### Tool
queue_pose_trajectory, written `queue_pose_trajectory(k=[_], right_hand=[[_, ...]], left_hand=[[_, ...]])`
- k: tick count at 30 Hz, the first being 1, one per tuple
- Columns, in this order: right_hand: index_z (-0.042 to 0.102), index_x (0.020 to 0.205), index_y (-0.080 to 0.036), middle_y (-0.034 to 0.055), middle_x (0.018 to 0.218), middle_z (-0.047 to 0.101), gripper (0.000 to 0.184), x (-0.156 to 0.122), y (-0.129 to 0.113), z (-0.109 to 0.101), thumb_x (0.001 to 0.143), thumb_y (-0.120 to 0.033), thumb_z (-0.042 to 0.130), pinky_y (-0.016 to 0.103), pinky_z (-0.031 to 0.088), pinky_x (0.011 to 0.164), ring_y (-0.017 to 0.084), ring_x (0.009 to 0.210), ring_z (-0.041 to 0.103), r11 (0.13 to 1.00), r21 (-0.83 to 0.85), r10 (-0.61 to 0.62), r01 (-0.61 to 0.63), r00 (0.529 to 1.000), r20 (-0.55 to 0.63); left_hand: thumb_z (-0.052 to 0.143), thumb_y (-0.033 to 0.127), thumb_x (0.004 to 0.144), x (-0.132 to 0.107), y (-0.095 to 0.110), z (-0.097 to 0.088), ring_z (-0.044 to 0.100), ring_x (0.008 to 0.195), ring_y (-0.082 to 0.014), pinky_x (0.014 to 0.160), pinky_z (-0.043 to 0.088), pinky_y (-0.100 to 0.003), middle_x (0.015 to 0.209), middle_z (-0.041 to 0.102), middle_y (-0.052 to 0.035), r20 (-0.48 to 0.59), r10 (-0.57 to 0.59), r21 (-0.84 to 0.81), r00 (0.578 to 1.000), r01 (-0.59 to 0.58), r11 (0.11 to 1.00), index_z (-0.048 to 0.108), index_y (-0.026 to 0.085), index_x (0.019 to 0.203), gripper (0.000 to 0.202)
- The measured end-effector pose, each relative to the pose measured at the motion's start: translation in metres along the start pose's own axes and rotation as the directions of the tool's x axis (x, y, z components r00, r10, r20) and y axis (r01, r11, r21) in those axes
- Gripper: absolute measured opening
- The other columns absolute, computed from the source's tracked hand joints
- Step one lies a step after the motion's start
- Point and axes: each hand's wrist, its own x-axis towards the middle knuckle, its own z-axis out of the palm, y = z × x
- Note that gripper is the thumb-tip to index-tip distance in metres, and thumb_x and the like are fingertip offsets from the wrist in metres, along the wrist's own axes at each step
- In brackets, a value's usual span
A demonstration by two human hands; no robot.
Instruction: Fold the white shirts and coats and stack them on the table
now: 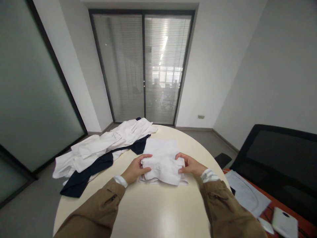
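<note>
Round cream table (143, 211): is supporting two lots. White-and-navy garment heap (106, 143): is lying along its left. Folded white garment (162, 165): is resting mid-table; folding is seemingly proceeding, the next move probably calling for squared layers. Left hand (135, 169), right hand (192, 164): are pinching that garment's opposite sides.

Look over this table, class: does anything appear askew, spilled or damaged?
The white cloth at centre has lower layers sticking out unevenly at its near edge; the crumpled white clothes at left seem to overhang the table. No spill or damage shows.
</note>
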Motion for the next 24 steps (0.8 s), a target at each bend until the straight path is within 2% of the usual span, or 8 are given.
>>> queue_pose_trajectory(k=[3, 6, 8, 10, 13, 17, 20, 24], right_hand=[[0.052, 0.108, -0.023, -0.0048, 0.081, 0.059, 0.062, 0.002, 0.000, 0.000, 0.058, -0.028, 0.089, 0.024, 0.044, 0.064, 0.012, 0.068, 0.056, 0.999, -0.025, -0.026, 0.024, 0.997, -0.077], [0.057, 0.104, -0.021, -0.0040, 0.079, 0.059, 0.054, 0.004, -0.002, -0.004, 0.059, -0.029, 0.086, 0.024, 0.042, 0.065, 0.012, 0.069, 0.055, 0.994, -0.090, -0.084, 0.069, 0.981, -0.177], [0.061, 0.097, -0.019, -0.0034, 0.077, 0.060, 0.046, 0.004, -0.002, -0.009, 0.058, -0.029, 0.085, 0.024, 0.040, 0.064, 0.012, 0.067, 0.054, 0.987, -0.139, -0.105, 0.076, 0.971, -0.215], [0.064, 0.091, -0.018, -0.0022, 0.075, 0.061, 0.039, 0.003, 0.000, -0.014, 0.059, -0.029, 0.083, 0.024, 0.040, 0.064, 0.012, 0.065, 0.053, 0.979, -0.193, -0.116, 0.071, 0.965, -0.236], [0.067, 0.085, -0.017, 0.0002, 0.077, 0.064, 0.031, 0.000, 0.003, -0.019, 0.059, -0.029, 0.080, 0.025, 0.041, 0.064, 0.013, 0.067, 0.055, 0.962, -0.268, -0.112, 0.042, 0.962, -0.249], [0.072, 0.088, -0.017, -0.0008, 0.075, 0.065, 0.035, -0.007, 0.004, -0.018, 0.057, -0.029, 0.080, 0.024, 0.042, 0.061, 0.013, 0.064, 0.056, 0.946, -0.308, 0.058, -0.099, 0.988, -0.142], [0.073, 0.094, -0.017, -0.0028, 0.072, 0.064, 0.042, -0.012, 0.002, -0.015, 0.057, -0.035, 0.085, 0.023, 0.043, 0.062, 0.012, 0.064, 0.056, 0.921, -0.339, 0.179, -0.190, 0.982, -0.062], [0.073, 0.101, -0.017, -0.0043, 0.069, 0.063, 0.053, -0.015, 0.000, -0.015, 0.057, -0.042, 0.088, 0.021, 0.042, 0.057, 0.010, 0.060, 0.054, 0.899, -0.360, 0.277, -0.250, 0.961, 0.023]], left_hand=[[0.083, 0.039, 0.069, 0.001, 0.000, 0.003, 0.058, 0.063, -0.0119, 0.057, 0.053, -0.025, 0.082, 0.063, -0.0006, -0.069, -0.003, -0.011, 0.998, 0.002, 1.000, 0.056, 0.014, 0.131, 0.072], [0.080, 0.037, 0.070, 0.003, -0.001, 0.004, 0.063, 0.071, -0.0161, 0.066, 0.055, -0.029, 0.085, 0.067, -0.0025, -0.137, 0.018, 0.041, 0.990, -0.013, 0.999, 0.063, 0.014, 0.122, 0.059], [0.076, 0.033, 0.073, 0.003, -0.001, 0.003, 0.066, 0.082, -0.0203, 0.076, 0.055, -0.032, 0.093, 0.071, -0.0056, -0.156, 0.073, 0.145, 0.985, -0.050, 0.988, 0.069, 0.015, 0.113, 0.044], [0.071, 0.028, 0.076, 0.002, 0.000, 0.001, 0.067, 0.094, -0.0238, 0.085, 0.053, -0.035, 0.102, 0.073, -0.0079, -0.132, 0.137, 0.293, 0.982, -0.094, 0.952, 0.072, 0.016, 0.106, 0.032], [0.064, 0.019, 0.079, -0.001, 0.002, -0.003, 0.066, 0.097, -0.0235, 0.090, 0.050, -0.035, 0.102, 0.073, -0.0071, -0.029, 0.223, 0.511, 0.974, -0.177, 0.841, 0.073, 0.018, 0.100, 0.023], [0.062, 0.014, 0.079, -0.004, 0.004, -0.008, 0.065, 0.093, -0.0196, 0.087, 0.048, -0.030, 0.096, 0.071, -0.0045, 0.175, 0.297, 0.677, 0.939, -0.334, 0.656, 0.071, 0.020, 0.095, 0.020], [0.065, 0.021, 0.080, -0.008, 0.008, -0.011, 0.065, 0.087, -0.0193, 0.080, 0.048, -0.028, 0.092, 0.070, -0.0038, 0.276, 0.255, 0.783, 0.927, -0.371, 0.499, 0.071, 0.022, 0.096, 0.017], [0.070, 0.032, 0.078, -0.012, 0.021, -0.012, 0.065, 0.072, -0.0193, 0.069, 0.045, -0.027, 0.075, 0.071, 0.0003, 0.299, 0.147, 0.879, 0.943, -0.332, 0.342, 0.072, 0.025, 0.098, 0.022]])
